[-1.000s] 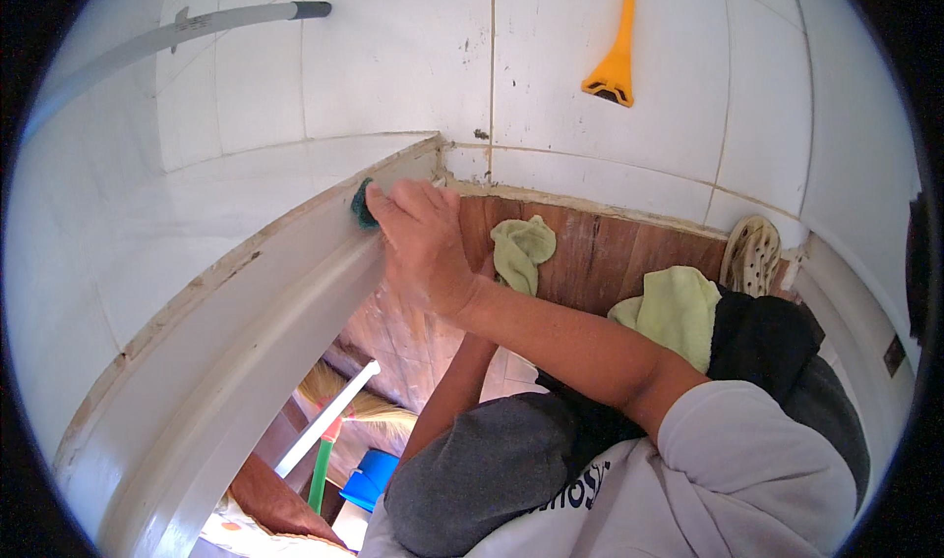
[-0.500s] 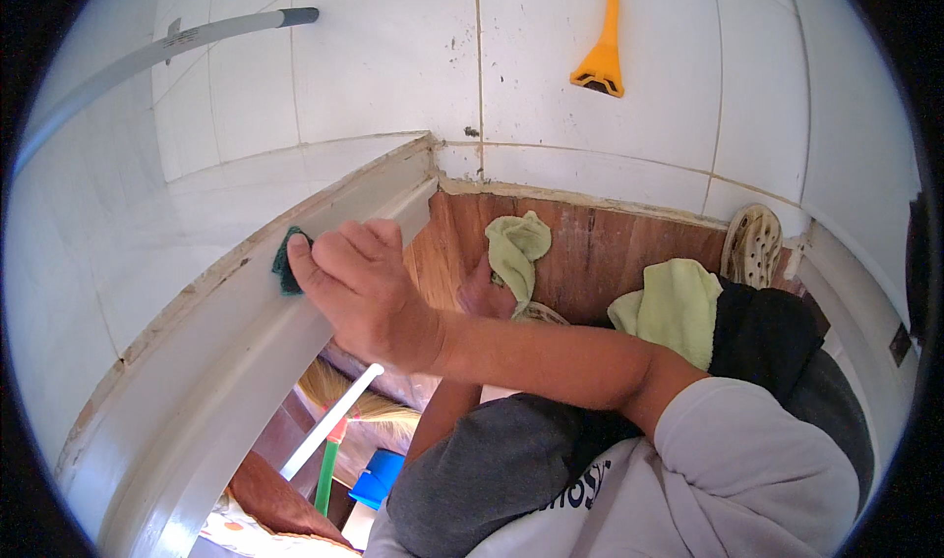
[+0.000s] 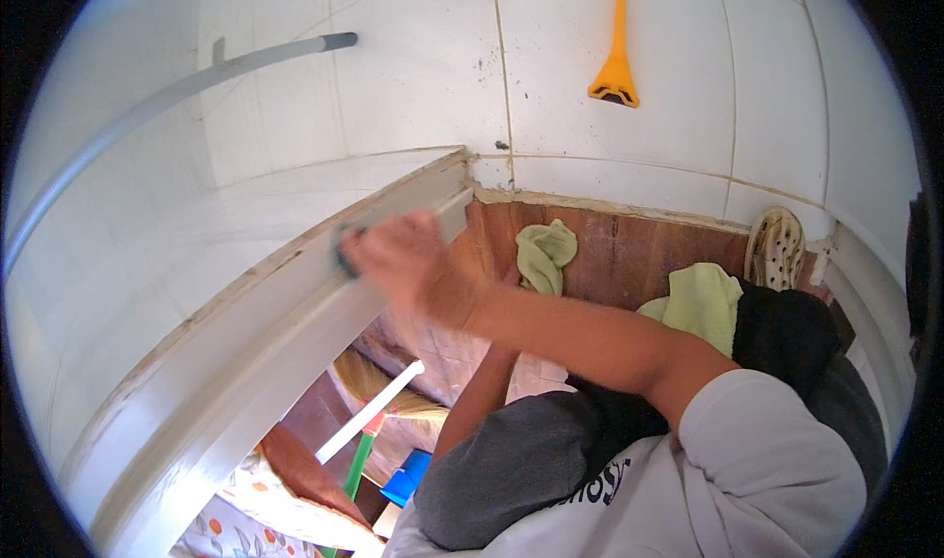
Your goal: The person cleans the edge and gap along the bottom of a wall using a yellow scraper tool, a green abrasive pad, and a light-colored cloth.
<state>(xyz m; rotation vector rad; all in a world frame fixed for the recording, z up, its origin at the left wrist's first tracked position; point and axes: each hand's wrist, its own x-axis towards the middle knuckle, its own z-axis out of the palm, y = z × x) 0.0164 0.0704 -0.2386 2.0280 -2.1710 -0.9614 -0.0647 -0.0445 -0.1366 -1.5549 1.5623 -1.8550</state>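
My right hand [image 3: 398, 263], smeared by motion, presses a dark green scouring pad [image 3: 346, 252] against the white painted frame [image 3: 295, 288] on the left. Its fingers are closed over the pad. Beneath my right forearm, my left arm reaches forward, and my left hand [image 3: 512, 278] is almost wholly covered by that forearm. A crumpled light green cloth [image 3: 547, 253] sticks up at the left hand, above the wooden floor. Another pale green cloth [image 3: 703, 297] lies over my dark-clothed leg.
A yellow scraper [image 3: 615, 71] lies on white tiles [image 3: 678, 135] ahead. At upper left, a grey pole [image 3: 197, 81] curves across. Below the frame are a broom [image 3: 423, 406], a white stick [image 3: 372, 411] and a blue object [image 3: 405, 477]. A beige clog [image 3: 775, 248] shows at right.
My right hand has slid the scouring pad along the frame, up toward the corner. The whole view has shifted slightly, and my left hand is now more hidden behind the right forearm.
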